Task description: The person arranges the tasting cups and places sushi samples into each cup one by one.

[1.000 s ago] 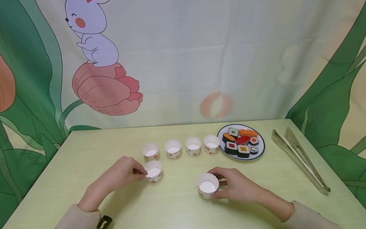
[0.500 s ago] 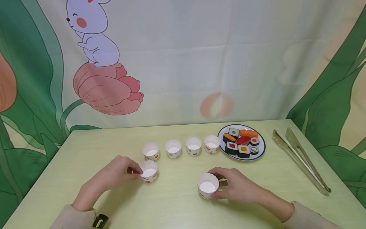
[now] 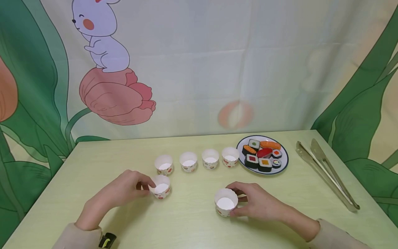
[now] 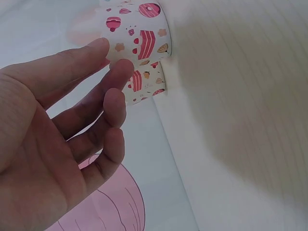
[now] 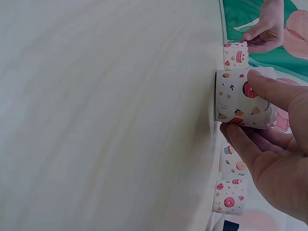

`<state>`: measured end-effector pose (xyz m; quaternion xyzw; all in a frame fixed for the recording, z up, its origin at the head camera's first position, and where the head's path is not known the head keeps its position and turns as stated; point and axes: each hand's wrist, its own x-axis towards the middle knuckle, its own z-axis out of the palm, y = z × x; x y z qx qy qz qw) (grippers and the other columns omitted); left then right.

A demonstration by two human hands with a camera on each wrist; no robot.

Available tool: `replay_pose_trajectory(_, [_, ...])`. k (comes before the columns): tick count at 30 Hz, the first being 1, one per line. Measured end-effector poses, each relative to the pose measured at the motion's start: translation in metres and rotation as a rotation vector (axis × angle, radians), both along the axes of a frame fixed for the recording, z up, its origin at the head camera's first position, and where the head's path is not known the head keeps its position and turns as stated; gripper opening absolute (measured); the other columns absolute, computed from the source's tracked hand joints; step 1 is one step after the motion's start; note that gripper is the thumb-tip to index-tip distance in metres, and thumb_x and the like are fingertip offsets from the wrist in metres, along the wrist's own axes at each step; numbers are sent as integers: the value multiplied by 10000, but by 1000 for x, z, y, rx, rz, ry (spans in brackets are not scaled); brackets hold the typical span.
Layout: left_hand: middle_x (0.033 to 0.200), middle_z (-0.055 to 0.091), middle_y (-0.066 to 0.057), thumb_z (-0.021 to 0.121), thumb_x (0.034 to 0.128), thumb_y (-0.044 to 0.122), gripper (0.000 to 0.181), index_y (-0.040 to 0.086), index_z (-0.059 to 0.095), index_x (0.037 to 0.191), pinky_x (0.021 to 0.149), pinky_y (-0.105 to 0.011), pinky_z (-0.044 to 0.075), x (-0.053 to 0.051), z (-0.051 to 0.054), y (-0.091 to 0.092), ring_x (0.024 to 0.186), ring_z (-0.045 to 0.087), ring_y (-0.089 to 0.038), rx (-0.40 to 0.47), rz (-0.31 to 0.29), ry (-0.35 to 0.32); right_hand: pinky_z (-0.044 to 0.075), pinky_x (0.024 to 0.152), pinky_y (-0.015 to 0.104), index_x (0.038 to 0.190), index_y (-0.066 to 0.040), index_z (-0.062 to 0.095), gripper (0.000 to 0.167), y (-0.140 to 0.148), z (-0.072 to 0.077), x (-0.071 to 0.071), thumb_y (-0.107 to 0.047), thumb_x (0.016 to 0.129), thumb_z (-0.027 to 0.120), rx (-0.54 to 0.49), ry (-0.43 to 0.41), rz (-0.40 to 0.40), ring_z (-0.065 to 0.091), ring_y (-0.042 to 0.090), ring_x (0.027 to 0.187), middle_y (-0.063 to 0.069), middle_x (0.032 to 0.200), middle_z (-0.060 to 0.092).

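Note:
My left hand (image 3: 128,188) is beside a white paper baking cup (image 3: 162,189) with a red cake print, which stands upright on the table. In the left wrist view its fingers (image 4: 114,108) are loosely bent, with thumb and index finger apart; the fingertips lie close to the printed cup (image 4: 139,31), and I cannot tell whether they touch it. My right hand (image 3: 258,204) grips another upright paper cup (image 3: 224,207) from its right side, thumb and fingers on opposite sides of the wall, as the right wrist view of that cup (image 5: 238,98) shows.
Several more cups stand in a row behind: one at the left (image 3: 164,167), others rightward to the end cup (image 3: 230,159). Touching or close to that one is a blue-rimmed plate (image 3: 240,165) of toy-like sushi. Metal tongs (image 3: 329,176) lie at the right. A printed curtain (image 3: 199,69) hangs behind the table.
The left cup has moved left with my left hand to sit in front of the row's leftmost cup. The left fingers have since loosened from it. My right hand has stayed put.

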<state>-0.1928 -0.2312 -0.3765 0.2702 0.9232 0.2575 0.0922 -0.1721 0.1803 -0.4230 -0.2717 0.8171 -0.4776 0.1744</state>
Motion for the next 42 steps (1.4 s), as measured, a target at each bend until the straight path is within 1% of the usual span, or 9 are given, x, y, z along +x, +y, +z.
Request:
replay_pose_trajectory(7, [790, 615, 89, 768, 877, 22, 195, 86, 765, 1061, 616, -268, 486, 3, 4, 0, 678, 534, -78, -9, 13, 8, 527, 975, 345, 1301, -52, 612, 575, 0, 0, 0, -134, 809, 897, -4, 4, 3, 619, 279, 1160, 38, 1215, 654])
replay_pose_trajectory(13, [789, 604, 97, 790, 880, 55, 190, 93, 751, 1062, 617, -267, 479, 6, 7, 5, 669, 521, -72, -26, 16, 58, 527, 973, 341, 1304, -54, 611, 578, 0, 0, 0, -135, 809, 897, -2, 2, -1, 618, 271, 1160, 26, 1216, 651])
replay_pose_trajectory(18, [771, 593, 112, 798, 878, 68, 164, 105, 749, 1030, 609, -262, 474, 10, 11, 17, 659, 514, -62, 2, 11, 103, 530, 967, 332, 1305, -52, 609, 581, 0, 0, 0, -132, 808, 898, 1, 10, -1, 620, 272, 1157, 38, 1218, 651])
replay_pose_trajectory(22, [757, 597, 132, 791, 884, 66, 135, 109, 741, 1002, 608, -253, 480, 14, 14, 31, 648, 526, -43, 42, -21, 111, 531, 964, 326, 1308, -42, 605, 587, -1, 0, 0, -131, 807, 898, 3, 12, -5, 617, 274, 1164, 51, 1222, 649])
replay_pose_trajectory(24, [761, 598, 141, 783, 894, 73, 119, 107, 740, 999, 609, -250, 482, 15, 15, 38, 660, 531, -34, 51, -52, 118, 531, 961, 319, 1308, -39, 603, 591, -1, 0, 1, -132, 805, 900, 5, 15, -7, 617, 276, 1166, 51, 1220, 649])
replay_pose_trajectory(29, [785, 606, 149, 783, 894, 80, 141, 102, 747, 1029, 616, -246, 491, 18, 15, 52, 679, 546, -27, 47, -100, 136, 530, 959, 305, 1304, -35, 605, 587, -2, -1, 1, -124, 803, 899, 3, 26, -6, 617, 286, 1169, 51, 1213, 653])
replay_pose_trajectory(31, [789, 611, 147, 788, 889, 77, 158, 105, 747, 1039, 621, -246, 498, 19, 14, 57, 669, 555, -31, 45, -108, 129, 529, 959, 305, 1303, -31, 605, 586, -2, -1, 1, -117, 803, 898, 1, 27, -5, 617, 290, 1170, 56, 1214, 653])
replay_pose_trajectory(38, [794, 616, 129, 799, 878, 56, 174, 89, 751, 1042, 611, -240, 493, 18, 11, 68, 617, 531, -11, 68, -186, 132, 529, 964, 315, 1321, -19, 591, 614, -2, -2, 1, -102, 797, 900, -7, 18, -4, 610, 295, 1178, 65, 1227, 649])
replay_pose_trajectory(42, [799, 624, 125, 792, 885, 65, 171, 93, 750, 1048, 601, -235, 494, 18, 10, 74, 596, 534, -10, 64, -190, 124, 523, 974, 320, 1338, -6, 577, 643, -3, -2, 0, -93, 792, 904, -6, 16, 1, 605, 294, 1184, 68, 1242, 641])
